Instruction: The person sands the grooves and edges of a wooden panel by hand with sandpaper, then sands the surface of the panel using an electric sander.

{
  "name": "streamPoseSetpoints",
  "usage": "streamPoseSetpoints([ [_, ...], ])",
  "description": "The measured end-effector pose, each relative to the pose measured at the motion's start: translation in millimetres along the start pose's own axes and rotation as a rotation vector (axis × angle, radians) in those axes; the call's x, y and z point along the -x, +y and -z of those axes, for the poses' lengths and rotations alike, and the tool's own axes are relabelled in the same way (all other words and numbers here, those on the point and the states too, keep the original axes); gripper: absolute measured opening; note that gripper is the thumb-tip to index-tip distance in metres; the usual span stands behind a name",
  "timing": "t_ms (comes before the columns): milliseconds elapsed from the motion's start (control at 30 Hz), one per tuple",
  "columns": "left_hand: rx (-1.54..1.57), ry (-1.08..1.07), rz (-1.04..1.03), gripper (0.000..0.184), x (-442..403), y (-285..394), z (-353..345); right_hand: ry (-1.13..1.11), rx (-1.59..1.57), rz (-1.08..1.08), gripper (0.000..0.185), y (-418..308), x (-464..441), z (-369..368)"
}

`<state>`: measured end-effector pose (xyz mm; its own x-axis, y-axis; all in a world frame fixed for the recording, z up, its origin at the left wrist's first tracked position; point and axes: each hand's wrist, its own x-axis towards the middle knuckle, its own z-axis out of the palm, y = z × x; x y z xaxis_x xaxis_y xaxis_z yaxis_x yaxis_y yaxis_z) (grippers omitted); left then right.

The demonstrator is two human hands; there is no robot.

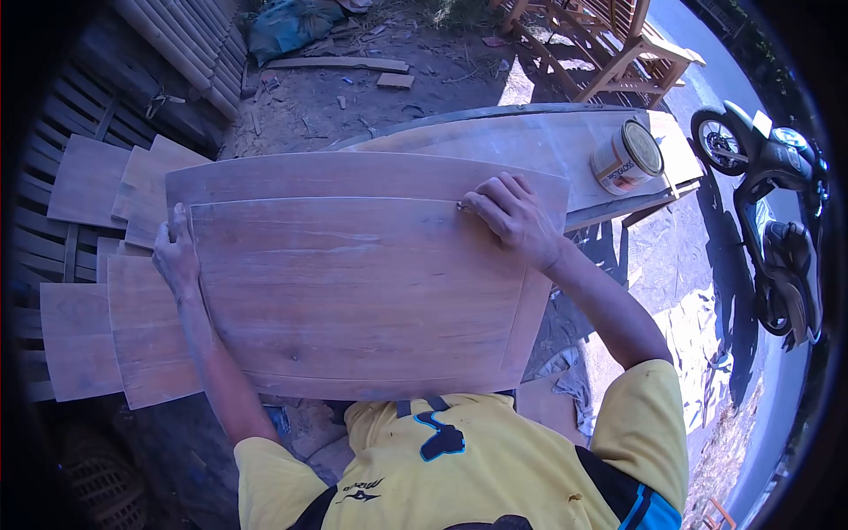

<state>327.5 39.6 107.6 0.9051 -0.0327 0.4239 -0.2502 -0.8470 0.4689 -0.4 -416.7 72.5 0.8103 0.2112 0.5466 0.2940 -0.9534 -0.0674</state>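
Note:
A wooden panel [353, 283], like a cabinet door with a raised border, lies in front of my body, its near edge against my yellow shirt. My left hand [179, 252] is wrapped round the panel's left edge, thumb on the upper face. Toward the upper right corner, my right hand [512, 219] rests on the panel with curled fingers. Its fingertips press at the groove between border and inner field. Something small may be pinched there, but I cannot make it out.
Under and beyond the panel stands a wooden bench [495, 141] bearing a paint can [627, 157]. Several thin wooden boards [150, 327] lie at left on a slatted surface. A wooden chair frame [618, 53] stands behind; a motorcycle [777, 203] is parked at right.

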Motion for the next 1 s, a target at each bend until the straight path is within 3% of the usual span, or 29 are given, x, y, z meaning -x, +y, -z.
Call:
streamPoseSetpoints([
  [133, 0.006, 0.029, -0.017, 0.073, 0, 0, -4, -0.03, 0.01, -0.099, 0.035, 8, 30, 14],
  [400, -0.029, 0.032, -0.035, 0.071, -3, 0, -2, 0.137, -0.038, 0.084, 0.028, -52, -90, -58],
  [567, -0.01, 0.019, 0.006, 0.075, 0, 1, -3, -0.026, 0.001, -0.062, 0.033, -12, -9, -3],
  [667, 0.0, 0.017, -0.005, 0.076, 1, 0, -3, -0.011, 0.012, -0.132, 0.035, -3, 17, 2],
  [867, -0.002, 0.099, -0.113, 0.074, 1, 1, -10, 0.166, -0.029, -0.012, 0.026, -73, -102, -65],
  [933, 0.017, 0.005, 0.003, 0.075, 2, 7, -3, 0.185, -0.007, -0.021, 0.026, -68, -106, -69],
  [1000, 0.022, 0.004, -0.008, 0.075, 2, 8, -1, 0.167, -0.024, 0.055, 0.027, -56, -92, -61],
])
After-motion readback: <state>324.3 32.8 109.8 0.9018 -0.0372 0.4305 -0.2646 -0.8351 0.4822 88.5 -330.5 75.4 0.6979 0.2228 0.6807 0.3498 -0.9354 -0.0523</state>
